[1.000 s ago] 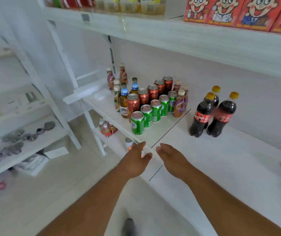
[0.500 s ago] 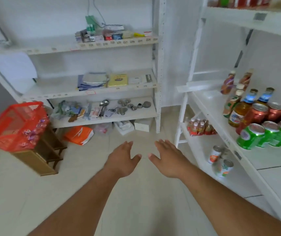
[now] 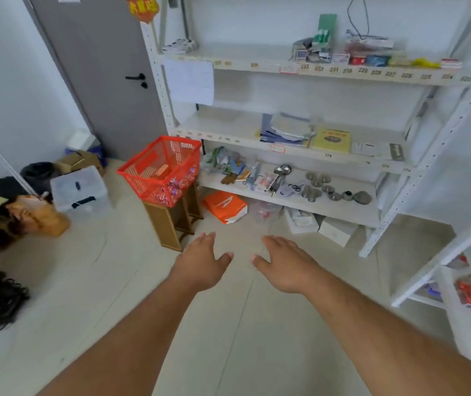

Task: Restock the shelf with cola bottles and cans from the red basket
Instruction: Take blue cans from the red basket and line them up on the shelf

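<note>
The red basket (image 3: pixel 143 174) stands on a small wooden stool (image 3: pixel 168 224) ahead and to the left, beside a white shelf unit. Shiny wrapped items (image 3: pixel 175 185) show through its mesh on the right side; I cannot tell what they are. My left hand (image 3: pixel 201 264) and my right hand (image 3: pixel 284 262) are stretched out side by side over the tiled floor, palms down, fingers apart, holding nothing. Both are well short of the basket. The drinks shelf is out of view except for its white edge (image 3: pixel 440 252) at the right.
A white shelf unit (image 3: pixel 285 151) ahead holds papers, a yellow book, spoons and small metal lids. An orange bag (image 3: pixel 224 205) and boxes lie under it. A grey door (image 3: pixel 100 67), a clear plastic box (image 3: pixel 78 188) and cardboard sit at the left.
My view has swung left, away from the shelf with cans and cola bottles, and the red basket now sits near the middle. Both hands stay open and empty in front of me.
</note>
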Tool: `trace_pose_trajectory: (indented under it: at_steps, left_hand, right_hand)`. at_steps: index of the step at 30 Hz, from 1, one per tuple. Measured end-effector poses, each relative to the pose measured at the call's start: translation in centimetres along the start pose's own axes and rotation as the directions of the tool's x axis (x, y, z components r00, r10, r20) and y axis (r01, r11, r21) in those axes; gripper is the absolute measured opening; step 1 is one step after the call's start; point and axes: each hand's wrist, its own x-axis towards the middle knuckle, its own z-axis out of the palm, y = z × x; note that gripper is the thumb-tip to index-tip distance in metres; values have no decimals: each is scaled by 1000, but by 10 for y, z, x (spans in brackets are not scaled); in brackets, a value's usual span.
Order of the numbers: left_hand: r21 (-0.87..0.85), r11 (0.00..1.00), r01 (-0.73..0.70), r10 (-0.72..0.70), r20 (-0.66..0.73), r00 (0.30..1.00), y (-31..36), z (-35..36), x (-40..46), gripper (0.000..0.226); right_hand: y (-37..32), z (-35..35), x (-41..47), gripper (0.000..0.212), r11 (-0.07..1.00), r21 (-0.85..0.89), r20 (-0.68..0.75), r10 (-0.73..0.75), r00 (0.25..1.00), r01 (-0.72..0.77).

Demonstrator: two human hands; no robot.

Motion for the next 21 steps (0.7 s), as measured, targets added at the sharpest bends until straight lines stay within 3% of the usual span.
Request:
trace_pose_trajectory:
  at_steps: [13, 21]
  left_hand:
    - [-104, 982, 161, -167, -62, 984, -5, -44, 118, 73]
    - [-137, 956, 260, -269, -55, 961, 1, -69, 182, 76]
  right_hand:
    - [-11, -52, 163, 79, 986, 25, 16, -167, 986, 167]
    - [-22, -86, 247, 75, 973, 72, 112, -226, 968, 218]
